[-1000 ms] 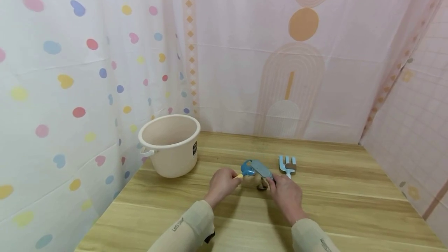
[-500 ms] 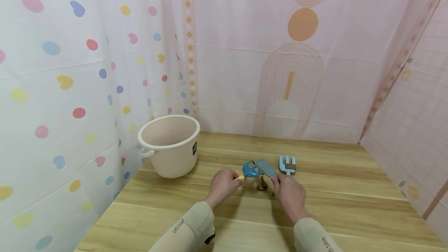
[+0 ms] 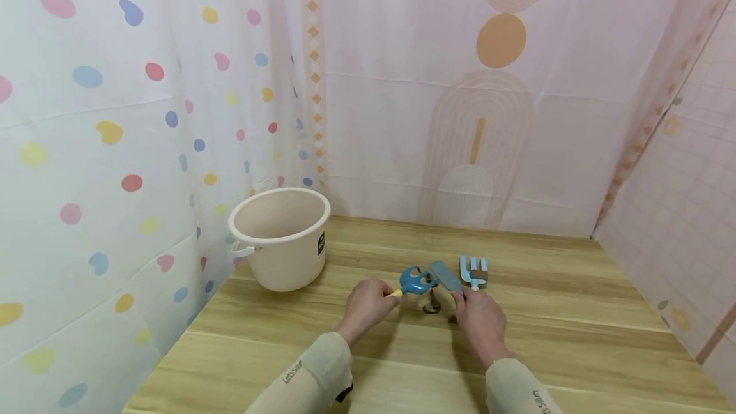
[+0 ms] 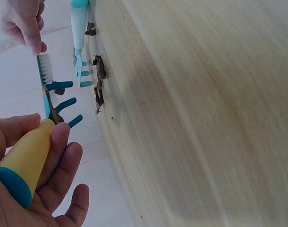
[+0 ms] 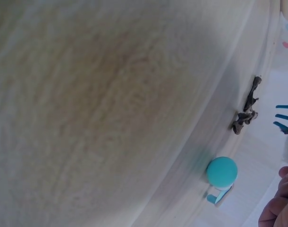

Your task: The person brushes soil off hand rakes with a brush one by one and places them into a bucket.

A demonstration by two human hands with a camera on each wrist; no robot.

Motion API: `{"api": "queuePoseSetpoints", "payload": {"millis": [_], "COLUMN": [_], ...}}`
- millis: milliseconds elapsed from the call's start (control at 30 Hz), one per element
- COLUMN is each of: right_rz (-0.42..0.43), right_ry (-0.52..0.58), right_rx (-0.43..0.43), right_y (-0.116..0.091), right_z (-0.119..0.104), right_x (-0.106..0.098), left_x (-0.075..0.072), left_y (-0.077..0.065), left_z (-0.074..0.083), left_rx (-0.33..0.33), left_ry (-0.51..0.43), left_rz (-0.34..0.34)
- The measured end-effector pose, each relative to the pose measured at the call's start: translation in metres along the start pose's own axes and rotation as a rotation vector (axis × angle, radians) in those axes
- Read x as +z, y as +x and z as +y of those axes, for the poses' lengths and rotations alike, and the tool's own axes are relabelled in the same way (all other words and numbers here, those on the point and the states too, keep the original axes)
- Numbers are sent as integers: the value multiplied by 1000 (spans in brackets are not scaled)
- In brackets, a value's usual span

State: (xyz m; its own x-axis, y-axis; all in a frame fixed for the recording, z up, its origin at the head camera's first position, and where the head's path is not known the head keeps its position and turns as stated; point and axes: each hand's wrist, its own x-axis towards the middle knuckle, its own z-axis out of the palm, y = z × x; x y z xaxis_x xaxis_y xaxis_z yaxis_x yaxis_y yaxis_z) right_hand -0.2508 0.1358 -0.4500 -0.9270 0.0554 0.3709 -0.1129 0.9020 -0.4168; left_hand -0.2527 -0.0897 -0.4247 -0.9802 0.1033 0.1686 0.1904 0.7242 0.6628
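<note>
My left hand (image 3: 368, 304) grips the yellow handle (image 4: 28, 151) of a small blue hand rake (image 3: 414, 281), its tines pointing right. Across from it, my right hand (image 3: 483, 326) pinches the end of a brush (image 3: 446, 276) with a grey-blue back; its white bristles (image 4: 46, 68) face the tines in the left wrist view. A dry brown leaf (image 4: 53, 109) clings along the rake's head. Curled dry leaves (image 5: 246, 111) lie on the table beneath the two tools, also seen in the left wrist view. Above the table, both tools meet tip to tip.
A light blue hand fork (image 3: 473, 270) with a brown patch lies on the wood-grain table (image 3: 575, 312), just beyond the right hand. At the back left stands a cream bucket (image 3: 287, 264) with a white handle. Patterned curtains (image 3: 379, 114) hang along the table's back and sides.
My right hand has drawn the brush to the right, away from over the rake's head toward its tine tips. The rake has shifted slightly right too, and more of its head shows.
</note>
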Motion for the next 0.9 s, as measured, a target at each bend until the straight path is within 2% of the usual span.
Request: {"api": "queuePoseSetpoints", "payload": {"millis": [400, 467, 667, 900], "right_rz": [-83, -61, 35, -20], "right_ry": [38, 39, 64, 89], "right_rx": [72, 57, -67, -37], "right_y": [0, -1, 0, -4], "right_z": [5, 4, -8, -11], "right_x": [-7, -6, -4, -4], "left_x": [-2, -2, -3, -2], "left_y": [-1, -1, -1, 0], "left_z": [-1, -1, 0, 0], "left_rx": [-25, -24, -19, -21], "left_ry": [-9, -6, -6, 4], "left_rz": [0, -5, -9, 4]}}
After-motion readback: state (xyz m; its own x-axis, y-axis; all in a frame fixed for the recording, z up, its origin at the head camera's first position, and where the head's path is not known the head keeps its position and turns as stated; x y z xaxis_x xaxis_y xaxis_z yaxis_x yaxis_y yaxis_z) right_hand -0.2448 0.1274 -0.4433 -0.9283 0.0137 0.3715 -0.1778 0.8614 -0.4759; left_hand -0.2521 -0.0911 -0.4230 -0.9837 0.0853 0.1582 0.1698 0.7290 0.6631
